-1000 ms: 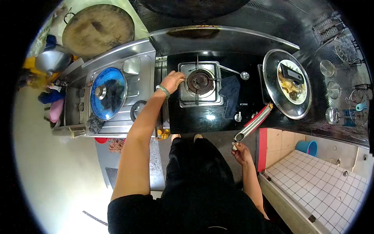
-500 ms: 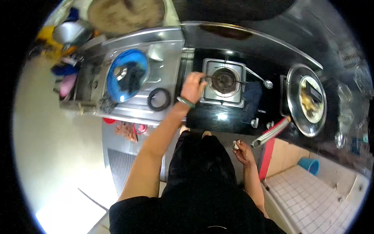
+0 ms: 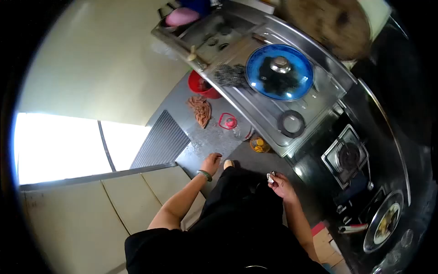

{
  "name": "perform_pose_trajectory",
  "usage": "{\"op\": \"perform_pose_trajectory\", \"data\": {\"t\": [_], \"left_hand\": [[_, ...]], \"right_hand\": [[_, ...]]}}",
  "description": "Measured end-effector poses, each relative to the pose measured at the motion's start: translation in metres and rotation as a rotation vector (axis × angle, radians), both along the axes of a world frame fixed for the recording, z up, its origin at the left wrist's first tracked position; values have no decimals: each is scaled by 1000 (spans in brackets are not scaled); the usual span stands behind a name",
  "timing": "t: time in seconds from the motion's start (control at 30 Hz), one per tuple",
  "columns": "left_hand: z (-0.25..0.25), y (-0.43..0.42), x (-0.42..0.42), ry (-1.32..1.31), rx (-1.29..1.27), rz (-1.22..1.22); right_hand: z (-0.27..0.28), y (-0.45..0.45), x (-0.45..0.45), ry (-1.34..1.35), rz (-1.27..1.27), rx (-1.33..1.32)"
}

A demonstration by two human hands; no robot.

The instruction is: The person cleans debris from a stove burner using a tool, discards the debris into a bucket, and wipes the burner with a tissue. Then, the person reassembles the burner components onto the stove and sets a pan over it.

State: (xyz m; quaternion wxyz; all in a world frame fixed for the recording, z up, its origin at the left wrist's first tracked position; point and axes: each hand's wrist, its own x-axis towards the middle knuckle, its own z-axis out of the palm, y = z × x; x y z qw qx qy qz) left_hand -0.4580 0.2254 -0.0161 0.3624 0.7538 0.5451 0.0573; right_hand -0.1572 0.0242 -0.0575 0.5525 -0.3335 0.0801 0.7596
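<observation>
Pinching a small whitish thing (image 3: 270, 178) in its fingertips, the right hand (image 3: 282, 186) is left of the burner (image 3: 349, 156). The left hand (image 3: 211, 165) hangs over the floor (image 3: 211, 140), fingers half curled; whether gripping anything, I cannot tell.

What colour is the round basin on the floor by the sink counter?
The basin is red; the head view shows it.

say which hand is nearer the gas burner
Right: the right hand is left of and below the gas burner in the picture, well apart; the left hand is farther left.
</observation>
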Motion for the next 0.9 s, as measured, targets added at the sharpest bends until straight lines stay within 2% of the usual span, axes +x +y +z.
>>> {"op": "perform_pose_trajectory", "data": {"t": [0.03, 0.07, 0.2, 0.4, 0.5, 0.6, 0.63, 0.7, 0.73, 0.8, 0.83, 0.87, 0.9], "left_hand": [[-4, 9, -18, 11, -107, 155], [-20, 16, -42, -146, -212, 338], [-29, 47, -132, -499, -408, 668], [-43, 101, -256, -599, -468, 893], [-28, 133, -306, -887, -555, 1029], [-29, 165, -346, -1225, -697, 1031], [-26, 179, -350, -1309, -711, 1059], [-15, 207, -339, -1480, -739, 1118], [-2, 222, -324, -1494, -767, 1299], [8, 255, -304, -1800, -828, 1062], [16, 275, -289, -1862, -833, 1097], [23, 295, -276, -1864, -817, 1042], [34, 314, -261, -1940, -865, 1045]], "right_hand": [[-6, 18, -10, 13, 32, -39], [-9, 41, -20, 7, 69, -69], [-16, 151, -83, -25, 174, -89], [-54, 335, -187, 12, 50, -118], [-107, 440, -222, 50, 1, -123], [-124, 553, -247, 17, -86, -159], [-132, 590, -254, 15, -115, -131], [-112, 658, -263, -29, -230, -172], [-122, 683, -253, -177, -182, -219], [-133, 715, -258, -411, -76, -251], [-133, 720, -264, -495, -52, -251], [-139, 727, -267, -503, 65, -248], [-130, 716, -270, -364, 47, -115]]}}
